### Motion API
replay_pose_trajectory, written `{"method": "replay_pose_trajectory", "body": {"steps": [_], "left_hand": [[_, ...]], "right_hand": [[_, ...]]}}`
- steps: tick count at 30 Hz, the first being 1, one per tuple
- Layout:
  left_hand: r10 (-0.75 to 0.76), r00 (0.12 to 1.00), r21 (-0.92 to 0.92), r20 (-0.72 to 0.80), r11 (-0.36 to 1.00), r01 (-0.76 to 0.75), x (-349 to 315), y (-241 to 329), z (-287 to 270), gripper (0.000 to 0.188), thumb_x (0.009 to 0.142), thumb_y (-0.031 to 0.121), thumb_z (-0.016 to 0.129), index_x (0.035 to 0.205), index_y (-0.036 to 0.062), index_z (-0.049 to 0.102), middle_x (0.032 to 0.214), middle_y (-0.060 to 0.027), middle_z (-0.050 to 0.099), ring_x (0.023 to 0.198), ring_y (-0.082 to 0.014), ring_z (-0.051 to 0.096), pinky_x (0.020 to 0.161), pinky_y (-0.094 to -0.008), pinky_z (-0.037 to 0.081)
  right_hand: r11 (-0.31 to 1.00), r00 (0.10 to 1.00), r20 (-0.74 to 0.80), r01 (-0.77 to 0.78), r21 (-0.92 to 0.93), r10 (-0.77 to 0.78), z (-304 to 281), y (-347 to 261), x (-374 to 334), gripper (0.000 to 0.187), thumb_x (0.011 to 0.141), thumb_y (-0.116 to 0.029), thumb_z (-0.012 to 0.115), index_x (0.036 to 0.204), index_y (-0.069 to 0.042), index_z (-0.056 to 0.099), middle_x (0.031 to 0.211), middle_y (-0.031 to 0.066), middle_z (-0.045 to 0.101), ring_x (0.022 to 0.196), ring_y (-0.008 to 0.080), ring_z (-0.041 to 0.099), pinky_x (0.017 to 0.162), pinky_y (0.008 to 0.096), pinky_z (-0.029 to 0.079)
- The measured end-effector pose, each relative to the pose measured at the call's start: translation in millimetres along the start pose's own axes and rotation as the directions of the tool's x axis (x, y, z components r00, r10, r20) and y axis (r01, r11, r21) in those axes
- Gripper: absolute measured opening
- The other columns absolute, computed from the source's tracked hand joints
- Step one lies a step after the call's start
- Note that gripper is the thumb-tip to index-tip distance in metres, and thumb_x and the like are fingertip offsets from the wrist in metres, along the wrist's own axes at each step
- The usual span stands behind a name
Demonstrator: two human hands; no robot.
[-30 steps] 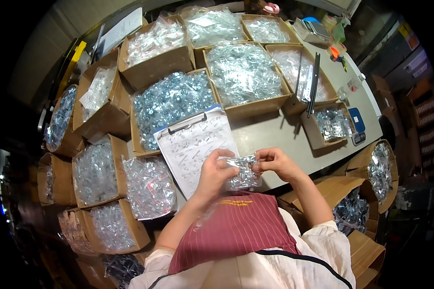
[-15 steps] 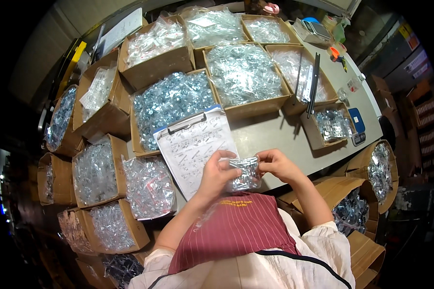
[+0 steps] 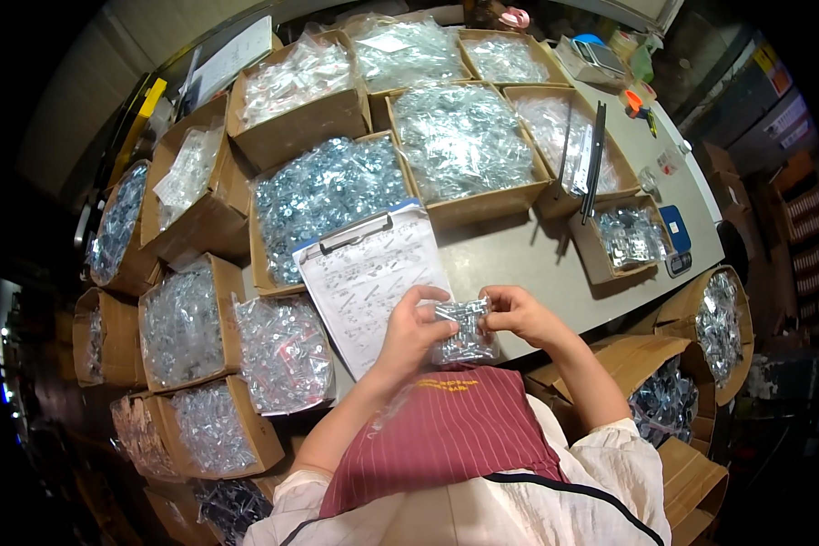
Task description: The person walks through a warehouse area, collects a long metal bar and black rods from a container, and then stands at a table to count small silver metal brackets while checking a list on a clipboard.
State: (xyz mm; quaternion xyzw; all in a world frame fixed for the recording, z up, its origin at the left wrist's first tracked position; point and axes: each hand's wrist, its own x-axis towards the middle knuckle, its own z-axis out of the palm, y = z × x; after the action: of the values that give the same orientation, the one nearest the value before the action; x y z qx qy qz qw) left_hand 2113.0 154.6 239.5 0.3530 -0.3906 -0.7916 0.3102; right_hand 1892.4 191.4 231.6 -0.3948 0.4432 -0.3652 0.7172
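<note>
Between my two hands, close to my apron at the table's near edge, is a clear plastic bag of shiny metal parts (image 3: pixel 466 344). My left hand (image 3: pixel 416 326) grips its left side, with the thumb lying across the front. At the upper right of the bag, my right hand (image 3: pixel 515 315) pinches the plastic between thumb and fingers. The exact kind of the metal pieces is too small to tell. Just beyond my left hand lies a clipboard (image 3: pixel 373 273) with a sheet of small drawings and writing, its top end resting against a box of bluish metal parts (image 3: pixel 328 191).
Cardboard boxes of bagged hardware (image 3: pixel 464 141) crowd the table's far side and left. A large clear bag (image 3: pixel 284 355) lies left of the clipboard. To the right stand a small box (image 3: pixel 630 238) with dark rods beside it and a blue device (image 3: pixel 673 232). More boxes (image 3: pixel 664 400) flank my right arm.
Both hands stay in nearly the same place and keep hold of the bag. The bag's face and my right fingers have shifted slightly.
</note>
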Motion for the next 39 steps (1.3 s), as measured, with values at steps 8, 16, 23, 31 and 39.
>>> {"method": "replay_pose_trajectory", "body": {"steps": [8, 16, 23, 31, 39], "left_hand": [[0.028, 1.000, -0.003, -0.014, 1.000, -0.028, 0, 2, -4, 0.042, 0.081, -0.006, 0.067, 0.117, -0.0006, 0.048, 0.092, -0.0147, 0.069, 0.080, -0.0165, 0.068, 0.071, -0.0277, 0.056], [0.084, 0.996, 0.004, -0.030, 0.996, -0.084, -3, 0, -3, 0.046, 0.081, -0.004, 0.068, 0.121, 0.0005, 0.045, 0.098, -0.0157, 0.068, 0.089, -0.0176, 0.067, 0.077, -0.0286, 0.055], [0.120, 0.992, 0.080, -0.033, 0.990, -0.117, -2, -5, -2, 0.047, 0.082, -0.005, 0.067, 0.122, 0.0007, 0.043, 0.100, -0.0155, 0.068, 0.091, -0.0174, 0.066, 0.079, -0.0289, 0.055], [0.149, 0.988, 0.196, -0.033, 0.971, -0.140, -2, -8, 1, 0.045, 0.083, -0.005, 0.064, 0.122, 0.0002, 0.043, 0.099, -0.0149, 0.068, 0.089, -0.0154, 0.065, 0.077, -0.0283, 0.054], [0.157, 0.987, 0.245, -0.042, 0.959, -0.142, -3, -6, 4, 0.043, 0.082, -0.006, 0.061, 0.121, 0.0001, 0.043, 0.095, -0.0141, 0.068, 0.086, -0.0145, 0.065, 0.074, -0.0278, 0.052]], "right_hand": [[1.000, 0.999, -0.044, 0.012, -0.016, -0.013, 1, -6, -4, 0.011, 0.082, -0.003, 0.062, 0.092, 0.002, 0.063, 0.078, 0.0051, 0.063, 0.070, 0.0127, 0.061, 0.068, 0.0275, 0.050], [0.996, 0.991, -0.111, 0.080, 0.046, -0.074, 16, -2, -1, 0.014, 0.085, -0.011, 0.063, 0.094, -0.001, 0.061, 0.082, 0.0027, 0.060, 0.079, 0.0113, 0.057, 0.074, 0.0266, 0.046], [0.989, 0.977, -0.195, 0.107, 0.107, -0.084, 31, 0, -1, 0.017, 0.085, -0.015, 0.064, 0.096, -0.003, 0.059, 0.085, 0.0018, 0.059, 0.080, 0.0105, 0.054, 0.074, 0.0255, 0.042], [0.968, 0.950, -0.305, 0.132, 0.212, -0.063, 39, 8, 4, 0.014, 0.083, -0.014, 0.053, 0.093, -0.004, 0.057, 0.080, 0.0016, 0.055, 0.074, 0.0106, 0.051, 0.069, 0.0247, 0.040], [0.974, 0.938, -0.342, 0.128, 0.188, -0.058, 38, 16, 9, 0.010, 0.081, -0.012, 0.051, 0.086, -0.005, 0.056, 0.075, 0.0005, 0.052, 0.069, 0.0094, 0.046, 0.063, 0.0240, 0.036]]}}
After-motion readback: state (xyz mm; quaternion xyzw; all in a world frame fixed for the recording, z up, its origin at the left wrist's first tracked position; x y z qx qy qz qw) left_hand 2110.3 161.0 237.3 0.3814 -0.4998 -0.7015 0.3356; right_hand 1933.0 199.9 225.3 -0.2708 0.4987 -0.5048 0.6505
